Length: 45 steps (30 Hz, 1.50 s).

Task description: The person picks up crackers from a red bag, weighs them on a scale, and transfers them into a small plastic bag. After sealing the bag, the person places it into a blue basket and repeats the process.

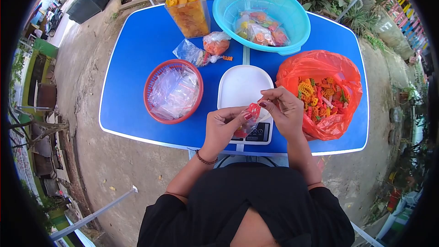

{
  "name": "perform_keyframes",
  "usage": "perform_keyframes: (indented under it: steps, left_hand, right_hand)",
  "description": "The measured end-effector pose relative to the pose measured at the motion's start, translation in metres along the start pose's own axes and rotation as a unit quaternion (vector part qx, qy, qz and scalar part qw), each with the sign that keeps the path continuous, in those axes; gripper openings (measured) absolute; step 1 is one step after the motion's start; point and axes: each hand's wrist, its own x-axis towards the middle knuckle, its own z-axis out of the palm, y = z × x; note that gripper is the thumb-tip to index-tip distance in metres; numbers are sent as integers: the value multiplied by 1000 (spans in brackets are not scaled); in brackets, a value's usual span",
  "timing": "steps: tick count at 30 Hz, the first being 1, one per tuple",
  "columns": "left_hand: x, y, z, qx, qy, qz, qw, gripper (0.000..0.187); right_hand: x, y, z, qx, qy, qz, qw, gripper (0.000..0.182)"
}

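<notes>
My left hand [224, 126] is closed on a small clear plastic bag [248, 127], with thumb and fingers around its side. A red cracker piece [254, 109] shows at the bag's mouth, and more colour lies lower inside. My right hand [287, 114] pinches at the bag's upper edge, its fingertips close together. Both hands are above the front part of a white kitchen scale [240, 84] with a dark button panel. Right of them, an open red plastic bag [315, 61] holds many coloured crackers [322, 96].
A red basket [147, 93] of clear plastic bags [176, 93] stands left on the blue table [123, 68]. Behind are a turquoise basin [228, 27] with filled packets [263, 29], a clear container of yellow chips [190, 16], and two tied bags [216, 43].
</notes>
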Motion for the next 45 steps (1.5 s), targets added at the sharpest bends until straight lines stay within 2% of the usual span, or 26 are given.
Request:
perform_keyframes:
  steps: [2,5,11,14,17,20,23,29,32,35,38,41,44,45]
  left_hand:
    - [-1,7,3,-3,27,-18,999,29]
    - [1,3,-1,6,37,-9,999,29]
    - [-1,0,4,-22,14,-16,1000,27]
    - [-3,15,5,-37,20,-74,996,28]
    - [-3,12,2,-53,14,-85,995,29]
    - [-3,3,0,-30,13,-56,998,29]
    - [-2,-2,4,-12,29,-9,999,31]
    - [-2,-1,2,-29,10,-29,999,31]
    - [-3,1,2,-22,-10,-58,998,32]
    - [-3,-2,6,-63,40,-25,997,33]
    - [-2,3,15,-86,72,29,993,36]
    - [-6,4,12,-51,38,-26,998,36]
    - [-6,0,17,-65,50,4,997,37]
    - [-6,2,17,-71,53,6,996,37]
  right_hand:
    - [-4,7,-1,42,38,54,997,17]
    - [-5,11,-11,-1,-6,34,999,21]
    - [1,-6,-2,-159,-115,-137,971,24]
    - [-6,-8,-3,-174,-114,-90,974,25]
    - [-5,-10,-3,-179,-136,-75,972,20]
    - [-3,-15,-2,-144,-181,-45,972,15]
    - [-2,-8,-6,-174,-175,-62,967,13]
    - [-1,-21,-10,-224,-226,-84,944,17]
    - [-7,-7,-7,-163,-223,-63,959,20]
    - [-12,-3,2,-114,-88,-68,987,22]
    - [-16,-8,2,-200,-81,-101,971,22]
    - [-14,-8,3,-248,-116,-161,948,22]
    - [-17,-8,12,-160,-61,-125,977,20]
    - [-18,-8,11,-173,-48,-130,975,20]
